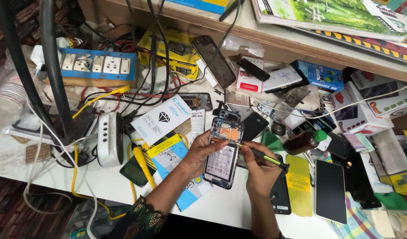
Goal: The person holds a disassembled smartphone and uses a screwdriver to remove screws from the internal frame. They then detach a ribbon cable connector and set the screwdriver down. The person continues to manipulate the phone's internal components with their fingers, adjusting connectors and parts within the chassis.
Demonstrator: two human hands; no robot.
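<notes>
1. Where the white bench (48,177) is least crowded, near its front edge, an opened phone (223,152) with its back cover off is held tilted above the surface.
2. The phone's left edge is clasped by the left hand (200,152), whose grip is closed around it.
3. A thin green-handled tool (262,156) is pinched tightly in the right hand (259,170), its tip laid on the phone's upper part.
4. Just right of the hands, a yellow sheet (298,186) and a dark phone (330,191) are laid flat.
5. Little open room is left behind the phone: boxes (363,108), cables and a blue socket strip (97,65) crowd the rear edge.
</notes>
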